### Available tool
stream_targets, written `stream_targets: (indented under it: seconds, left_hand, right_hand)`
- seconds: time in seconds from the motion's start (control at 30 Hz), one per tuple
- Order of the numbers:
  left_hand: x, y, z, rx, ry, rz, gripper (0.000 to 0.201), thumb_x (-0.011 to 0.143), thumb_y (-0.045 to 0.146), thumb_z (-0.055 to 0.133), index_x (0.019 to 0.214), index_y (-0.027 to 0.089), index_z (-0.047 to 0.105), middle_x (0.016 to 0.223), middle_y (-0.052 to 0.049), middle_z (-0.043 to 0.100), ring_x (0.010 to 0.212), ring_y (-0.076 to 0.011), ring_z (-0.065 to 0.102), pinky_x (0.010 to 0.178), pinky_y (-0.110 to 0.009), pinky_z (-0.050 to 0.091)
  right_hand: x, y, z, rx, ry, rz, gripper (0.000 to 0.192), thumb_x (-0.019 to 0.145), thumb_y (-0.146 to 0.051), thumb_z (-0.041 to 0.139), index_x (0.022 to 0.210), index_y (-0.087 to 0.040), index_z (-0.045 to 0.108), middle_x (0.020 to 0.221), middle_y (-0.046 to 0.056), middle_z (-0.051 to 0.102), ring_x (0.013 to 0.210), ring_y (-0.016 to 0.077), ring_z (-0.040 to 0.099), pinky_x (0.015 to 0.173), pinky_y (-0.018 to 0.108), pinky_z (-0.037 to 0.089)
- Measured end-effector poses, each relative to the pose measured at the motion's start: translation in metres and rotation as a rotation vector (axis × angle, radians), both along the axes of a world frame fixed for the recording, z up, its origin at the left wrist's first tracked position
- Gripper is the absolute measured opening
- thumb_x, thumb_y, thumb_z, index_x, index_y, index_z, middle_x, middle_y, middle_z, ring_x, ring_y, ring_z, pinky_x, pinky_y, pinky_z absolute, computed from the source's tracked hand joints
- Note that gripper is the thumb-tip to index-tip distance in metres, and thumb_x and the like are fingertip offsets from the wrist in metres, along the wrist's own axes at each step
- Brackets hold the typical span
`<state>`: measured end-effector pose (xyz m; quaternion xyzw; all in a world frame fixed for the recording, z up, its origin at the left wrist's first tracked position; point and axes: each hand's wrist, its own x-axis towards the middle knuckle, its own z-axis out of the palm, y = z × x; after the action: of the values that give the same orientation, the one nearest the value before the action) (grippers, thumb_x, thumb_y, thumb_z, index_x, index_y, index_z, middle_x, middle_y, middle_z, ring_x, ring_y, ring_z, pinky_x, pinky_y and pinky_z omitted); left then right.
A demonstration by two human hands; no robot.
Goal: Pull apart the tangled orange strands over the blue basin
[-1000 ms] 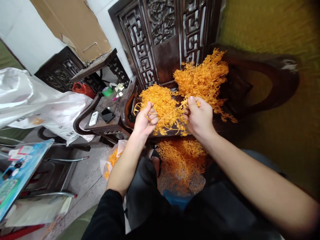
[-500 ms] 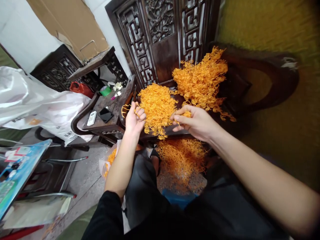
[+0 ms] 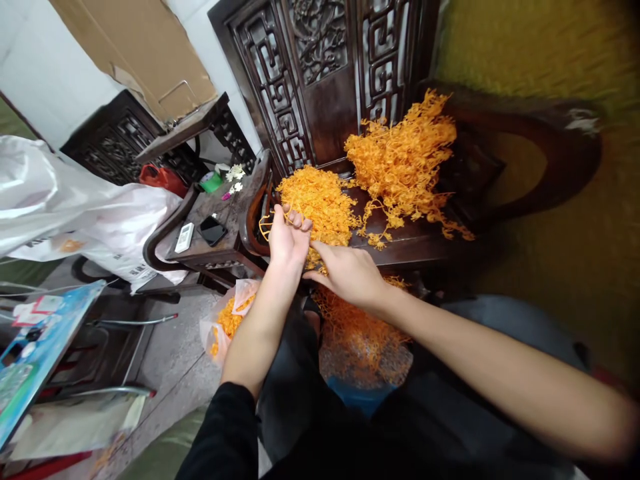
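My left hand (image 3: 290, 235) is turned palm up, its fingers curled round a few thin orange strands (image 3: 265, 225) that poke out on the left. Close against it, my right hand (image 3: 350, 275) reaches in from the right, with an orange piece showing between thumb and forefinger. Its other fingers are hidden. Just behind both hands lies a heap of short orange pieces (image 3: 317, 200) on a dark wooden seat. A taller tangle of orange strands (image 3: 403, 160) sits to its right.
Below the seat, between the knees, more orange strands (image 3: 360, 320) lie over a blue container (image 3: 363, 395). A plastic bag (image 3: 207, 333) with orange pieces stands on the floor. On the left side table (image 3: 235, 210) are a phone (image 3: 213, 230), a white device (image 3: 184, 237) and green tape (image 3: 211, 181).
My right hand has moved left and down from the front of the heaps to my left hand. My left hand has shifted slightly right, and its fingers have loosened a little.
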<state>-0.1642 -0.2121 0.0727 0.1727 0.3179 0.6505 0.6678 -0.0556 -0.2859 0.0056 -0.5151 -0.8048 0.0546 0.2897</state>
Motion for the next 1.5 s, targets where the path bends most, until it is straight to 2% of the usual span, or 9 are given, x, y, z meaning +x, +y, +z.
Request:
stream_targets:
  seconds: [0.17,0.33,0.47,0.8,0.93,1.03,1.2,1.33,1.5]
  left_hand:
    - [-0.003,0.005,0.005,0.001,0.039,0.031,0.03,0.108,0.031,0.039,0.082,0.019,0.047,0.067,0.004,0.046,0.057,-0.008,0.048,0.06,-0.021,0.043]
    - [-0.013,-0.002,0.0,0.188,0.311,-0.234,0.013,0.097,0.028,0.064,0.1,0.016,0.062,0.1,-0.006,0.07,0.095,-0.0145,0.069,0.089,-0.029,0.054]
    - [-0.014,-0.018,-0.006,0.377,0.671,-0.448,0.036,0.082,0.023,0.082,0.115,0.019,0.069,0.12,-0.009,0.073,0.112,-0.019,0.068,0.094,-0.031,0.052]
    - [-0.004,-0.03,-0.016,0.562,1.072,-0.492,0.031,0.078,0.037,0.083,0.099,0.015,0.073,0.085,-0.003,0.072,0.067,-0.0096,0.057,0.063,-0.023,0.043]
    - [-0.013,-0.033,-0.003,0.448,1.145,-0.673,0.029,0.078,0.039,0.082,0.073,0.014,0.07,0.06,0.002,0.06,0.05,-0.0066,0.044,0.05,-0.022,0.032]
    - [-0.023,-0.038,0.008,0.421,1.132,-0.785,0.029,0.074,0.037,0.087,0.069,0.014,0.071,0.057,0.001,0.059,0.05,-0.0064,0.043,0.048,-0.022,0.029]
    - [-0.032,-0.032,0.004,0.443,0.972,-0.475,0.032,0.081,0.042,0.082,0.073,0.016,0.065,0.06,0.002,0.059,0.048,-0.0043,0.043,0.045,-0.019,0.029]
    - [-0.034,-0.024,-0.004,0.408,0.855,-0.419,0.035,0.081,0.045,0.083,0.078,0.018,0.06,0.07,-0.001,0.069,0.045,-0.0029,0.046,0.042,-0.017,0.03]
    - [-0.037,-0.022,-0.008,0.35,0.811,-0.341,0.04,0.072,0.039,0.09,0.079,0.018,0.057,0.071,-0.002,0.07,0.051,-0.0099,0.064,0.043,-0.019,0.043]
  right_hand:
    - [0.007,0.014,-0.003,0.018,0.237,0.049,0.023,0.1,-0.036,0.059,0.099,-0.018,0.073,0.095,0.011,0.077,0.086,0.0263,0.072,0.075,0.036,0.049]
    - [0.034,0.022,0.012,-0.157,0.895,0.062,0.029,0.095,-0.051,0.065,0.095,-0.023,0.07,0.079,0.002,0.071,0.067,0.017,0.061,0.065,0.031,0.048]
    - [0.054,0.025,0.021,-0.369,1.175,0.078,0.045,0.08,-0.069,0.074,0.087,-0.025,0.071,0.062,-0.003,0.056,0.048,0.0112,0.043,0.047,0.026,0.034]
    - [0.048,0.025,0.021,-0.225,1.112,0.09,0.028,0.08,-0.051,0.081,0.088,-0.024,0.083,0.089,0.005,0.078,0.08,0.0212,0.07,0.076,0.036,0.054]
    - [0.054,0.029,0.021,-0.102,1.02,-0.017,0.017,0.083,-0.039,0.08,0.077,-0.023,0.078,0.077,0.003,0.072,0.072,0.0176,0.063,0.068,0.032,0.05]
    - [0.078,0.043,0.022,-0.04,1.394,-0.245,0.026,0.085,-0.041,0.078,0.072,-0.022,0.067,0.058,-0.002,0.054,0.049,0.0102,0.043,0.045,0.027,0.031]
    - [0.102,0.046,0.027,-0.31,1.524,-0.179,0.028,0.074,-0.04,0.086,0.078,-0.02,0.068,0.089,0.007,0.073,0.057,0.0104,0.054,0.039,0.022,0.019]
    - [0.088,0.032,0.029,-0.488,1.412,0.037,0.042,0.07,-0.042,0.089,0.104,-0.021,0.076,0.074,0.001,0.063,0.051,0.0093,0.046,0.042,0.026,0.027]
    - [0.098,0.033,0.038,-0.01,1.545,-0.222,0.033,0.081,-0.051,0.081,0.077,-0.02,0.072,0.055,-0.005,0.038,0.043,0.0077,0.027,0.043,0.031,0.014]
